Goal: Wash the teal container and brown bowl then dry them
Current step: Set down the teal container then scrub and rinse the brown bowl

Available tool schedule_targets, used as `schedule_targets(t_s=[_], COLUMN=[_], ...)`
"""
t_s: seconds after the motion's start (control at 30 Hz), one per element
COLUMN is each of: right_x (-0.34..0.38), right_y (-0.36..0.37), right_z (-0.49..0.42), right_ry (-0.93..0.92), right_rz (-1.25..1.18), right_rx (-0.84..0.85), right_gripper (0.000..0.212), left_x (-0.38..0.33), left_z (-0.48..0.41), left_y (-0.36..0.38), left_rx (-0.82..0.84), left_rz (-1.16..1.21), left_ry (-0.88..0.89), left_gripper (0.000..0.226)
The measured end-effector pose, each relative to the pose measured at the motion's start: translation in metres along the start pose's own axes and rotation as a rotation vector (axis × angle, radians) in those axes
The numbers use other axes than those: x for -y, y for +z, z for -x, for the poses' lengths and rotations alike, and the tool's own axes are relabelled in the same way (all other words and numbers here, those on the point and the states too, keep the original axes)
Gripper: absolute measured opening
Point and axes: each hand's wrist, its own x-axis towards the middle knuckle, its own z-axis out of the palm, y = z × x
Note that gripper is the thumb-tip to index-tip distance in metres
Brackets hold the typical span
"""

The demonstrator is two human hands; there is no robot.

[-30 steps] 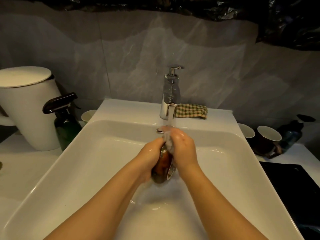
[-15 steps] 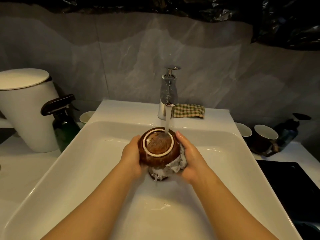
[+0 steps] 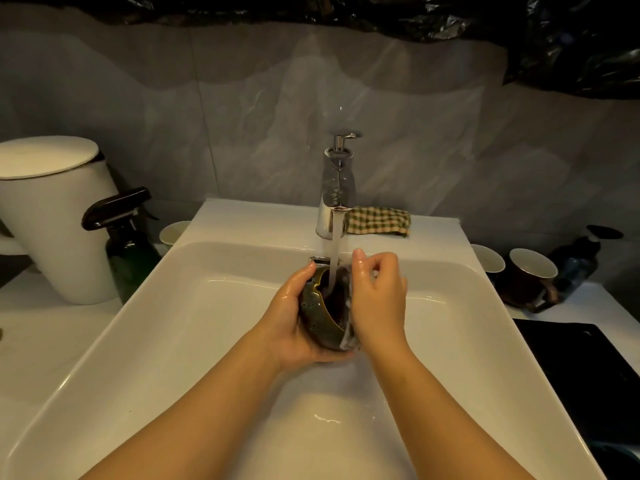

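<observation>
The brown bowl (image 3: 320, 311) is held tilted on its side over the white sink (image 3: 214, 320), its opening turned towards the tap. My left hand (image 3: 289, 327) cups it from below and the left, fingers curled round its outer wall. Against the bowl's right rim, my right hand (image 3: 377, 299) pinches a thin pale wet cloth (image 3: 348, 341). Water from the chrome tap (image 3: 336, 192) runs into the bowl. No teal container can be made out.
A checked cloth (image 3: 379, 220) lies on the sink ledge right of the tap. At the left stand a white lidded bin (image 3: 52, 216) and a dark green spray bottle (image 3: 130, 251). Cups (image 3: 531, 275) and a dark bottle (image 3: 578, 261) sit at the right, above a black surface (image 3: 581, 375).
The bowl was bottom-up under the stream half a second ago; now it is turned on its side with the opening facing the water. My right hand has shifted up to the rim.
</observation>
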Motion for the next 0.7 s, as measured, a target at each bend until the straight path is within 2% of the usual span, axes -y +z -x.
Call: schedule_targets(t_s=[0.07,0.17,0.23,0.27,0.33,0.4,0.47,0.53,0.57,0.63,0.7], right_x=[0.000,0.000,0.001,0.002,0.001,-0.003,-0.009,-0.012,-0.012,-0.010,-0.005], right_y=[-0.004,-0.004,-0.006,-0.008,-0.011,-0.007,0.000,0.007,0.008,0.006,-0.002], right_z=[0.000,0.008,0.012,0.013,0.011,0.011,0.014,0.017,0.017,0.013,0.010], right_ry=[-0.001,0.098,0.079,0.044,-0.068,-0.216,-0.255,-0.244,-0.221,-0.107,0.017], right_rz=[-0.019,-0.101,-0.038,0.048,0.389,0.740,0.848,0.724,0.576,0.190,-0.080], right_rx=[0.038,0.345,0.548,0.630,0.707,0.646,0.583,0.559,0.549,0.566,0.696], right_gripper=[0.023,0.019,0.016,0.017,0.028,0.047,0.065,0.073,0.072,0.060,0.036], left_x=[0.003,0.003,-0.001,-0.004,-0.007,-0.006,-0.003,-0.002,-0.002,-0.004,-0.007], left_z=[0.000,-0.002,-0.003,-0.002,0.000,0.000,-0.002,-0.003,-0.003,-0.003,0.000], left_y=[0.003,0.004,-0.002,-0.006,-0.010,-0.010,-0.006,-0.004,-0.004,-0.008,-0.010], left_rx=[0.009,-0.050,-0.096,-0.110,-0.117,-0.109,-0.091,-0.066,-0.061,-0.058,-0.061], left_rz=[-0.029,-0.028,0.044,0.067,0.048,-0.003,-0.049,-0.086,-0.101,-0.106,-0.101], left_ry=[0.000,0.059,0.119,0.150,0.174,0.173,0.189,0.198,0.189,0.168,0.147], left_gripper=[0.051,0.052,0.052,0.052,0.051,0.047,0.044,0.044,0.044,0.048,0.051])
